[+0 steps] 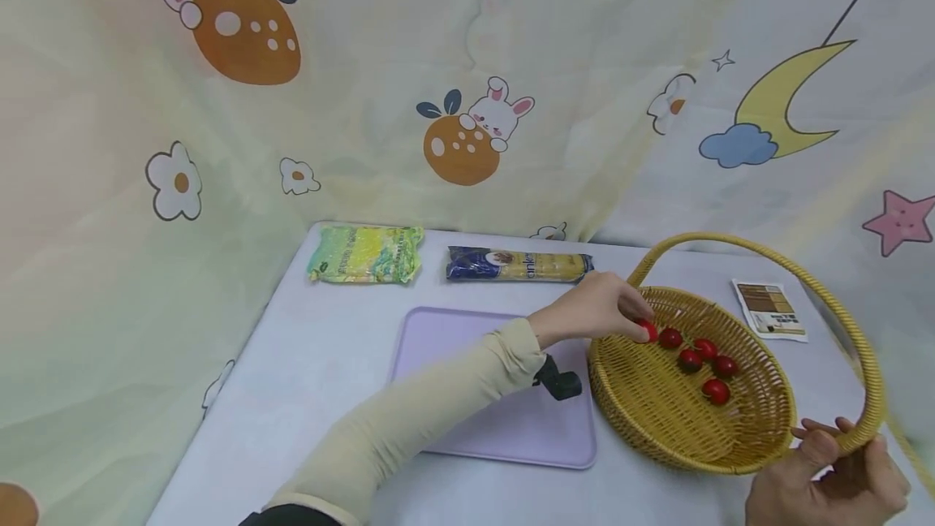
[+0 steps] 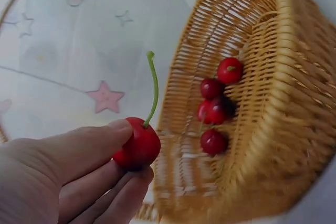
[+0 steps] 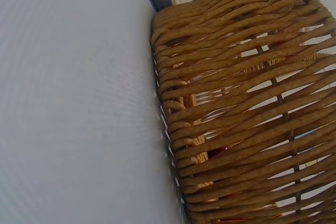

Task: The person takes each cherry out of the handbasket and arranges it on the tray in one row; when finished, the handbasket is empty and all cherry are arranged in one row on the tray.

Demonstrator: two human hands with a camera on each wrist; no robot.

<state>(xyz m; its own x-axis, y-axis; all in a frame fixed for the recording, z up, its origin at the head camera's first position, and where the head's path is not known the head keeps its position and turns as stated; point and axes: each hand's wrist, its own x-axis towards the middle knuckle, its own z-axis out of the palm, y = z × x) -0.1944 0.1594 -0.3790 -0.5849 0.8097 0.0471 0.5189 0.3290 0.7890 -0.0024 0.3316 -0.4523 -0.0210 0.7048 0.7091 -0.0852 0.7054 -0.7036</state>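
A red cherry (image 2: 137,148) with a green stem is pinched between the thumb and fingers of my left hand (image 1: 601,307), over the left side of the wicker basket (image 1: 682,428). Several more cherries (image 1: 717,391) lie loose on the basket's floor. At the basket's near right, my right hand (image 1: 829,481) grips the lower end of the tall arched handle (image 1: 872,380). In the right wrist view only the basket's woven outer wall (image 3: 247,98) shows, standing on the white table; that hand is out of frame there.
A lilac tray (image 1: 511,445) lies left of the basket, partly under my left forearm. Along the back of the table are a green-yellow packet (image 1: 367,254) and a blue-gold packet (image 1: 520,265). A brown-white sachet (image 1: 770,309) lies behind the basket's right side.
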